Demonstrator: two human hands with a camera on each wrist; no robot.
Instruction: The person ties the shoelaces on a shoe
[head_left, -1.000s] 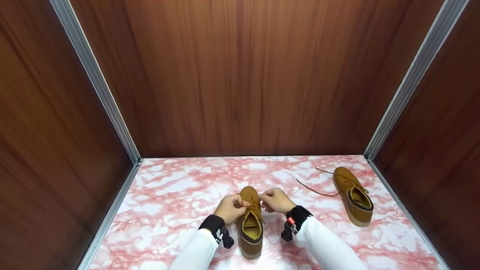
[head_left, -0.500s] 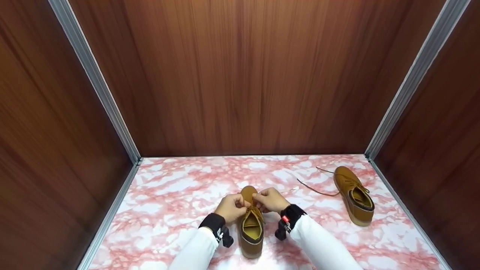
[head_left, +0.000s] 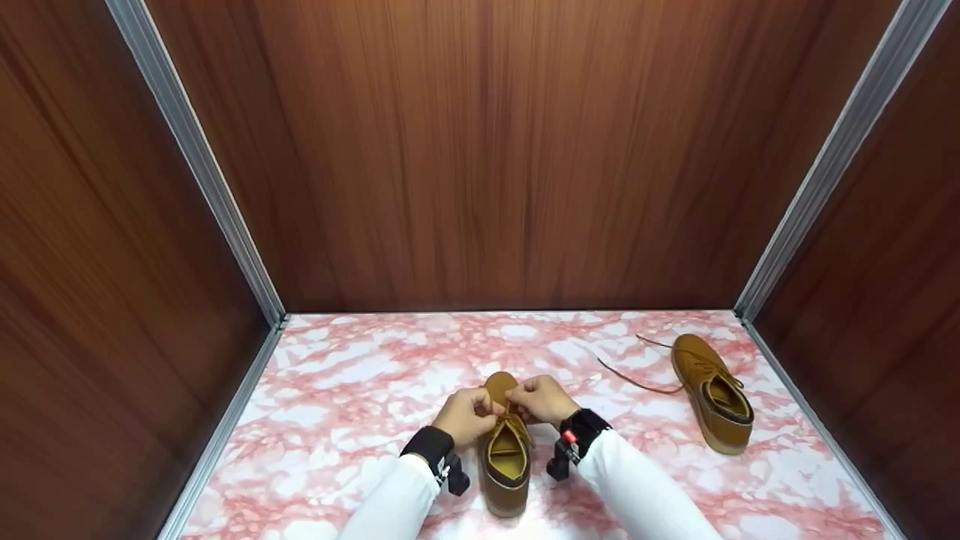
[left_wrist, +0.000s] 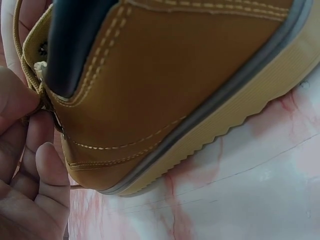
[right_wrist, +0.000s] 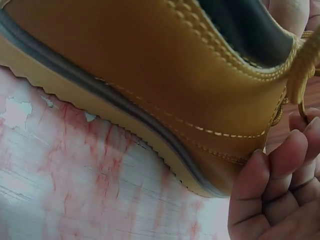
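A tan lace-up shoe (head_left: 506, 495) stands upright before me, toe pointing away. My left hand (head_left: 466, 416) is at the left side of its lacing, thumb and finger pinching the shoelace (left_wrist: 31, 77) in the left wrist view. Across from it, my right hand (head_left: 546, 399) pinches the lace over the front of the shoe. In the right wrist view the shoelace (right_wrist: 302, 62) runs down to the curled fingers (right_wrist: 290, 155) beside the shoe's front. Both thumbs are partly hidden, and the hands cover part of the lacing in the head view.
A matching shoe (head_left: 716, 424) stands at the right, its loose lace (head_left: 637, 382) trailing left over the red-and-white marbled tabletop (head_left: 337, 390). Brown wood-grain panels (head_left: 480, 165) with grey metal corner strips (head_left: 225, 180) enclose the back and sides.
My right hand has moved left from beside the shoe to over its front, closer to the left hand. The left hand and both shoes have hardly moved.
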